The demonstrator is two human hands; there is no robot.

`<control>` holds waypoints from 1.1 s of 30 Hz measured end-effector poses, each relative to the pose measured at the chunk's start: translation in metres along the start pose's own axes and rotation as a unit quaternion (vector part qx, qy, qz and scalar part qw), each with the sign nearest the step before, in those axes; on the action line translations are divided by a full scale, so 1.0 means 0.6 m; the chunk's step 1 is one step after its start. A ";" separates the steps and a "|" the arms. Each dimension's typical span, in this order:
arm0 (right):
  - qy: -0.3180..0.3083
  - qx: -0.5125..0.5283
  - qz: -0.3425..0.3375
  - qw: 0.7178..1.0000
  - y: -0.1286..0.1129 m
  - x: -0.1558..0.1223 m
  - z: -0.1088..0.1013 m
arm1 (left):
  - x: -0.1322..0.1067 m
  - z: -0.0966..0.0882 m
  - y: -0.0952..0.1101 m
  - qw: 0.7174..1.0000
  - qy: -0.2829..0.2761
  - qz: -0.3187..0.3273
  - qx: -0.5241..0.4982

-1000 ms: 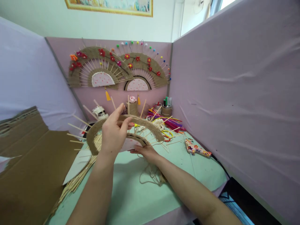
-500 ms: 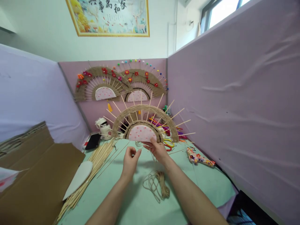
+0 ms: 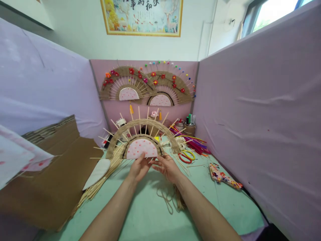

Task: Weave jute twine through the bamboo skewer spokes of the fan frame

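Note:
I hold a half-made fan (image 3: 141, 131) upright above the green table (image 3: 150, 217). It has a pink dotted half-circle centre, wooden skewer ribs and two arcs of wound jute twine. My left hand (image 3: 138, 169) grips its lower edge from the left, fingers closed on the pink centre. My right hand (image 3: 167, 167) pinches the lower edge from the right. Loose jute twine (image 3: 173, 197) hangs from the fan and lies coiled on the table under my right wrist.
Two finished fans (image 3: 147, 85) with red flowers hang on the pink back panel. A bundle of skewers (image 3: 100, 182), a white half-circle (image 3: 96, 169) and cardboard sheets (image 3: 50, 174) lie at left. Red scissors (image 3: 185, 156), coloured pipe cleaners (image 3: 194, 142), pen cups (image 3: 190, 127) and a patterned glue gun (image 3: 224, 177) sit at right.
The fan went from lying tilted under my left hand to standing upright. My left hand let go of its top arc and now grips the lower edge beside my right hand.

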State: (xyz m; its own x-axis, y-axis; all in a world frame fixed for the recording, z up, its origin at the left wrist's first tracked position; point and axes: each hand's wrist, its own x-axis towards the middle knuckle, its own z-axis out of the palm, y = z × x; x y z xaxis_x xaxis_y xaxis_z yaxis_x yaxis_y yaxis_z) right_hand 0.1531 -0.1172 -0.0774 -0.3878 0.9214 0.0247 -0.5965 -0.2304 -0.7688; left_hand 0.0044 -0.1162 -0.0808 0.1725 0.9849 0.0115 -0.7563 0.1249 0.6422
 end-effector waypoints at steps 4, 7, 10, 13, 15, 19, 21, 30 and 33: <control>0.071 -0.040 0.011 0.997 -0.016 0.003 -0.011 | 0.006 -0.015 0.019 0.999 0.012 0.035 -0.039; 0.105 -0.057 0.015 0.993 -0.021 0.007 -0.019 | 0.007 -0.019 0.028 0.998 0.027 0.032 -0.039; 0.132 -0.058 0.004 0.990 -0.025 0.011 -0.025 | 0.007 -0.020 0.037 0.998 0.038 0.038 -0.041; 0.181 -0.051 -0.039 0.981 -0.030 0.017 -0.032 | 0.006 -0.022 0.045 0.997 0.045 0.049 -0.049; 0.209 -0.043 -0.079 0.974 -0.035 0.021 -0.036 | 0.006 -0.024 0.049 0.996 0.046 0.052 -0.055; 0.200 -0.030 -0.156 0.967 -0.040 0.024 -0.037 | 0.006 -0.026 0.049 0.997 0.039 0.044 -0.053; 0.196 -0.018 -0.170 0.966 -0.040 0.023 -0.036 | 0.006 -0.025 0.047 0.997 0.035 0.039 -0.050; 0.214 -0.014 -0.206 0.955 -0.039 0.020 -0.031 | 0.008 -0.015 0.043 0.995 0.068 0.041 -0.065; 0.200 -0.017 -0.201 0.959 -0.038 0.017 -0.027 | 0.008 -0.013 0.043 0.993 0.081 0.047 -0.074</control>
State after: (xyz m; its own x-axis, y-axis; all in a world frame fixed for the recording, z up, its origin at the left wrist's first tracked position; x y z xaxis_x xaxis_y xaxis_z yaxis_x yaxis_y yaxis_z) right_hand 0.1740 -0.0972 -0.0701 0.1731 0.9816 0.0810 -0.6150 0.1720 -0.7695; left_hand -0.0191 -0.1072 -0.0700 0.0024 0.9978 -0.0662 -0.8505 0.0368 0.5246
